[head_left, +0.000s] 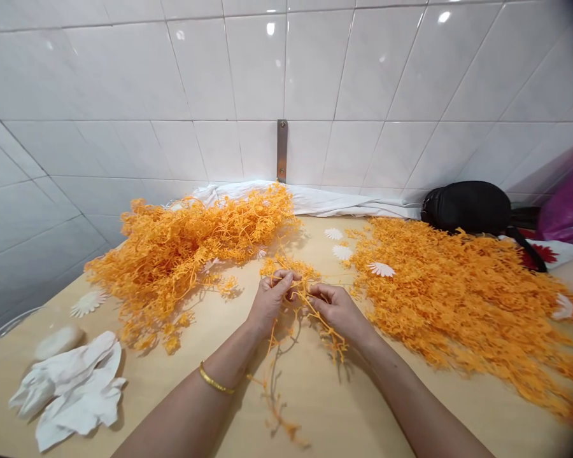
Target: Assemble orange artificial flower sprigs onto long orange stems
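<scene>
Glazed white tile wall [267,63] behind a pale wooden table [315,401] carrying two heaps of orange sprigs [186,254], probably artificial, with white paper daisies [381,270], a black bag [465,207] and crumpled white tissue [69,388]. Between the heaps, the left hand [270,300] and right hand [337,312] pinch a loose orange sprig [333,343] just above the table.

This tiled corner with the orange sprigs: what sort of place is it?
Probably a small handicraft workspace, perhaps in a tiled kitchen or utility room. Heaps of orange sprigs cover a wooden table, white flower cutouts lie beside them, and white tiles line the wall.
</scene>
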Demonstrator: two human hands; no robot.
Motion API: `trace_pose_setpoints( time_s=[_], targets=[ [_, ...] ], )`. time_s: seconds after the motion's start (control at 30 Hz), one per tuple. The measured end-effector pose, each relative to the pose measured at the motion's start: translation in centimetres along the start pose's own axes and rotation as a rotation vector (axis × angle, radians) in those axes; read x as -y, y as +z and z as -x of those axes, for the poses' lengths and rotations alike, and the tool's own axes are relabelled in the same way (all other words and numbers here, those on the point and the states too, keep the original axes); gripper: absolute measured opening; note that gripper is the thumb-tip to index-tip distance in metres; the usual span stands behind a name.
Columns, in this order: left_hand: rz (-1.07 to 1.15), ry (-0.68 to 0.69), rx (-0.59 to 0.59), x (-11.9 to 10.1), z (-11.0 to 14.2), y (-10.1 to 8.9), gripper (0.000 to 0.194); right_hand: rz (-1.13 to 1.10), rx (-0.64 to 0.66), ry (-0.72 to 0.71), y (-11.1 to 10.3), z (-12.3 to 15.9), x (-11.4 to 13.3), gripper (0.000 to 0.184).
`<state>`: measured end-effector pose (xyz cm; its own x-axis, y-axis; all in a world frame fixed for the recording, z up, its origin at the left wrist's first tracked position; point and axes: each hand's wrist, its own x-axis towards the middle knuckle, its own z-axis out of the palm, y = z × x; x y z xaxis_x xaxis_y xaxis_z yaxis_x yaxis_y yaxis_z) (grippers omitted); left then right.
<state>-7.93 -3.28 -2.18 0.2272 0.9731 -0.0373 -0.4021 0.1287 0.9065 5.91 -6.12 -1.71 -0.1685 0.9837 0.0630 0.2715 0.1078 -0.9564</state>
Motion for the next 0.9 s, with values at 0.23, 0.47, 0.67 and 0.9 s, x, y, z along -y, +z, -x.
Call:
trace_pose_setpoints(
  time_s=[0.23,0.47,0.67,0.9],
  targets=[
    [-0.082,-0.001,0.030,-0.1,0.2,0.3,0.025,0.536,-0.336,-0.272,0.4,0.4,-0.3,0.019],
    [-0.081,-0.098,0.061,0.2,-0.2,0.0,0.014,0.528,-0.356,-0.317,-0.1,0.5,-0.3,0.019],
    [-0.012,-0.152,0.021,0.1,-0.6,-0.6,0.017,0.518,-0.304,-0.482,-0.3,1.0,0.7,0.012],
    [-0.012,-0.145,0.106,0.3,-0.2,-0.2,0.018,0.522,-0.241,-0.477,0.3,0.5,-0.3,0.014]
  ],
)
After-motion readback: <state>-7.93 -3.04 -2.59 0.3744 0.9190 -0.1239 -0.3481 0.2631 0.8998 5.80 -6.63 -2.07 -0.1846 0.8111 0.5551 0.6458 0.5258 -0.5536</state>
